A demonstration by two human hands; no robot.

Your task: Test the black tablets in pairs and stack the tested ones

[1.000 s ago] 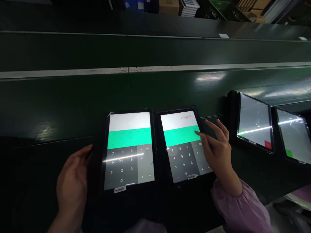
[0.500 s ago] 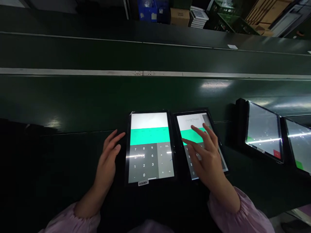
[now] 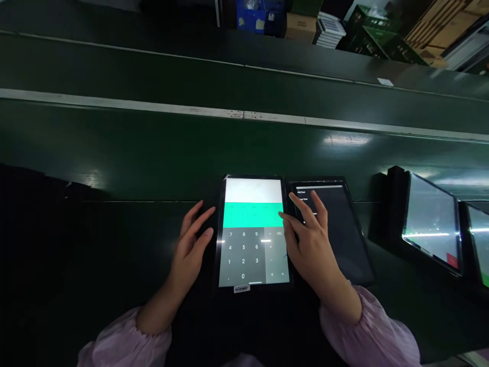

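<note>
- Left hand (image 3: 191, 250) is holding nothing, loosely open beside the bright tablet (image 3: 256, 250).
- It is lying on the bench (image 3: 153, 153), showing a calculator (image 3: 243, 247), seemingly nothing typed.
- Right hand (image 3: 308, 242) is pointing at the green strip (image 3: 248, 214), spread open, empty.
- Dark tablet (image 3: 346, 234) is showing small words instead.

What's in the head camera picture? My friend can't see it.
A left hand and right hand frame a calculator tablet, a right fingertip at its green band. Another tablet, screen dark, lies partly behind the right hand.
</note>
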